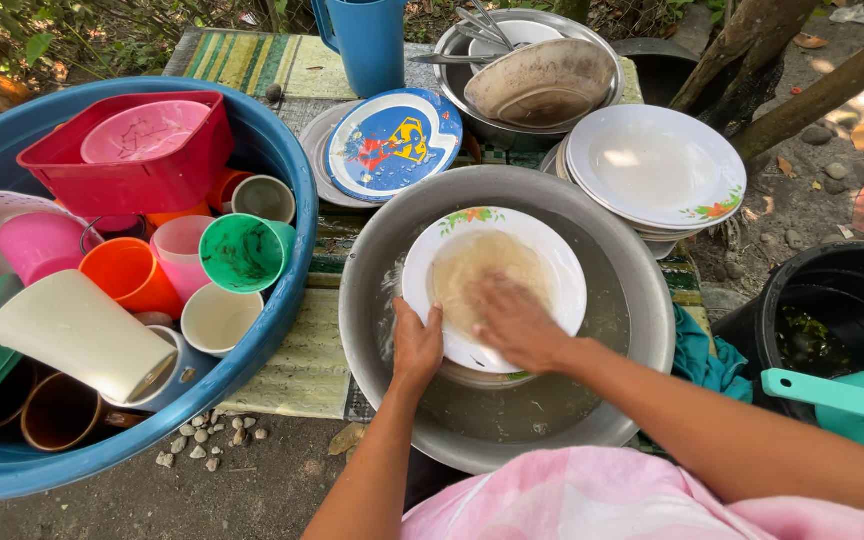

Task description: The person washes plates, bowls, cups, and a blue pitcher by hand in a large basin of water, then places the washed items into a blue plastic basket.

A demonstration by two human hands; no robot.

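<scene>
Over the metal basin [372, 260], hands wash a plate [562, 275].
Left hand [417, 345] grips its rim; right hand [517, 320] rubs flat; wet, likely slippery.

Glossy white plate [497, 290], dull grey metal basin [642, 300], smooth blue plastic tub [282, 330], matt plastic cups [132, 275]

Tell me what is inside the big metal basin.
The metal basin holds cloudy water and a white plate. The left hand grips its rim; the right hand lies on its face. Another dish seems to lie beneath, mostly covered.
</scene>
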